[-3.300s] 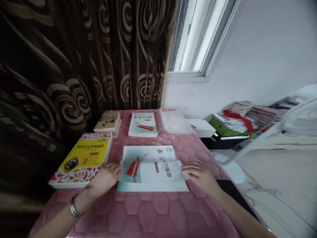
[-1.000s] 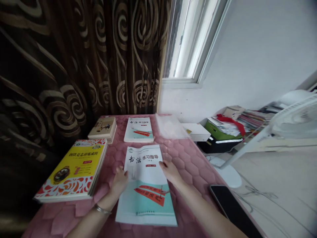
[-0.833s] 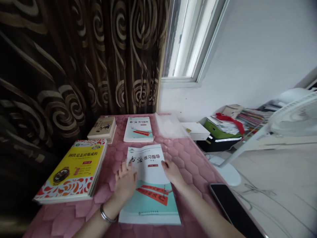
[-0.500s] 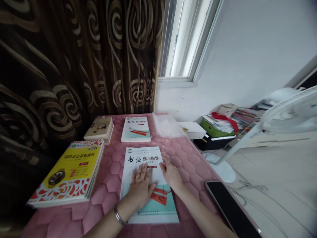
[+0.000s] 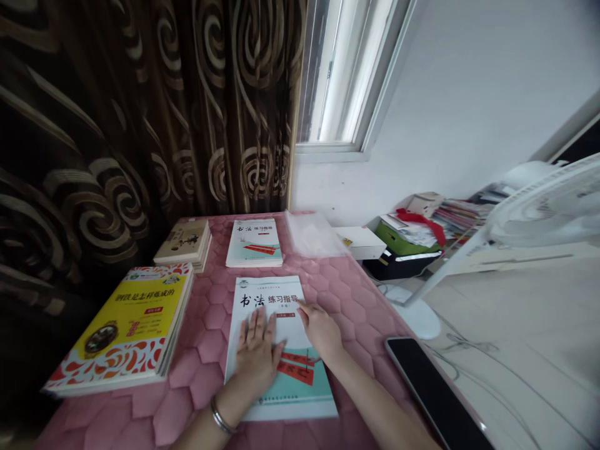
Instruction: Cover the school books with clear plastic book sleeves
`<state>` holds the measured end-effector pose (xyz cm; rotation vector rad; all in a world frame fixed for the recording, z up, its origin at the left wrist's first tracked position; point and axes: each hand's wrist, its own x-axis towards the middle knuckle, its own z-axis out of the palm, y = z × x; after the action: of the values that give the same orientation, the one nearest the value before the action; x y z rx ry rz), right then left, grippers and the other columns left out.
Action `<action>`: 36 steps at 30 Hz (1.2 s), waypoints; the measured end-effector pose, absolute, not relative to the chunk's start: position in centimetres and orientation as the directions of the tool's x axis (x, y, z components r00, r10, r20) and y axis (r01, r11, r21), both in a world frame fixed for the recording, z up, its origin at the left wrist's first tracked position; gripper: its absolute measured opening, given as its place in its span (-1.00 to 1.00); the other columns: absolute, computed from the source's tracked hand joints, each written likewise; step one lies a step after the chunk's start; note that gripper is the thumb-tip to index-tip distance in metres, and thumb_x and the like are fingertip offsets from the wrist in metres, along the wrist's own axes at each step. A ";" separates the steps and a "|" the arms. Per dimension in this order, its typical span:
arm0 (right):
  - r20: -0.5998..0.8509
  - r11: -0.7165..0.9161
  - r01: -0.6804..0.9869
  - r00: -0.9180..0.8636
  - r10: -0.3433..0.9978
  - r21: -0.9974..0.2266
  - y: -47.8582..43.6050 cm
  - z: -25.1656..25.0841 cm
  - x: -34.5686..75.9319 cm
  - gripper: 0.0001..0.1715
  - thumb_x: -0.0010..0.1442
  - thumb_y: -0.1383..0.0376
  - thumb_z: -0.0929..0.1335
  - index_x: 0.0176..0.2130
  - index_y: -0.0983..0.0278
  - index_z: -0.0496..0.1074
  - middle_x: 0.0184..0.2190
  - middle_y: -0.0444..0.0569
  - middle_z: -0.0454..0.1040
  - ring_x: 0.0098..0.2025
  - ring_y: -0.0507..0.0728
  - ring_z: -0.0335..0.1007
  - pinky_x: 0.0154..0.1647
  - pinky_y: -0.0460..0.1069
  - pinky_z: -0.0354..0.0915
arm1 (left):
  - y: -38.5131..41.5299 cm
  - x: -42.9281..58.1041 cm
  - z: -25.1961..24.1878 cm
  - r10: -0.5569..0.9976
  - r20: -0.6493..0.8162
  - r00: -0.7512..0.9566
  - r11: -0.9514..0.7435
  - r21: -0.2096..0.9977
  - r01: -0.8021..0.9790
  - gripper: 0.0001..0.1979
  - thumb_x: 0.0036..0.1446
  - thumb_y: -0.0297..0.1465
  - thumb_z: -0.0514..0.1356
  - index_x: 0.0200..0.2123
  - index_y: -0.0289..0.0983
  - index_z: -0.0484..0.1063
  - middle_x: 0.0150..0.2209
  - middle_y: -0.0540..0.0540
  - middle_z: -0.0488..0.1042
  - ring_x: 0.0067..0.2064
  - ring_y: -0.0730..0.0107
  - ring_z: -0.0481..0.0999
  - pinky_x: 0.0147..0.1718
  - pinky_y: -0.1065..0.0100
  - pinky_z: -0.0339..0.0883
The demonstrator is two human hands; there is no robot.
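A white and teal workbook [image 5: 281, 400] lies closed on the pink padded table cover [image 5: 206, 350], straight in front of me. My left hand [image 5: 255, 350] rests flat on its cover, fingers spread, a silver bracelet on the wrist. At the book's upper right side, my right hand [image 5: 321, 328] touches the cover with bent fingers; its fingertips sit beside the printed title. Whether it grips the edge cannot be made out. Behind this book lies a smaller-looking pile with a similar cover [image 5: 253, 240].
Yellow-covered books [image 5: 126, 319] are stacked at the left, with a tan book stack [image 5: 182, 244] behind. A clear plastic sheet [image 5: 312, 234] and white box [image 5: 360, 242] are at the back right. A phone [image 5: 435, 387] lies near the right edge, a white fan [image 5: 422, 315] beyond.
My right hand has shifted inward over the book's right edge, its fingers more bent. My left hand has slid slightly left on the cover. The whole view has shifted a little.
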<state>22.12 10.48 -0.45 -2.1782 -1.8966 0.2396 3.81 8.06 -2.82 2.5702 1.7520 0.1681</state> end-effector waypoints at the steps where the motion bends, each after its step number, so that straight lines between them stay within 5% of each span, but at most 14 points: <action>1: 0.032 -0.130 0.951 0.144 0.989 -0.280 10.5 -0.5 22.1 -0.52 0.40 0.20 0.12 0.19 0.10 0.37 -0.11 0.04 0.59 -0.19 0.16 0.56 -0.28 -0.05 0.39 | 8.1 3.4 -2.9 0.935 0.092 0.343 -0.349 0.064 0.935 -0.41 0.33 -0.17 -0.10 0.36 -0.21 0.00 0.40 -0.18 -0.11 0.40 0.10 -0.07 0.33 -0.04 -0.13; 23: 0.008 -0.172 0.943 0.182 0.983 -0.285 10.4 -0.9 22.3 -0.52 0.40 0.24 0.13 0.19 0.05 0.36 -0.13 0.05 0.59 -0.21 0.17 0.56 -0.29 -0.02 0.39 | 8.0 1.4 -3.3 0.956 0.176 0.233 -0.235 -0.010 0.972 -0.39 0.29 -0.20 -0.07 0.33 -0.34 0.09 0.37 -0.24 0.01 0.38 0.05 0.02 0.31 -0.08 -0.10; 36: 0.096 -0.110 0.965 0.136 0.986 -0.239 10.6 -1.6 22.6 -0.51 0.38 0.30 0.12 0.19 0.09 0.36 -0.07 0.05 0.52 -0.24 0.14 0.54 -0.39 -0.06 0.38 | 7.2 4.7 -4.7 0.902 0.221 0.372 -0.390 0.047 0.919 -0.34 0.28 -0.13 -0.02 0.35 -0.31 0.03 0.39 -0.33 -0.07 0.39 -0.02 -0.02 0.29 -0.05 -0.02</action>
<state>22.57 10.62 -1.62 -2.1703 -1.9145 0.1269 4.68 7.24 -4.69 2.6703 1.7772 0.3409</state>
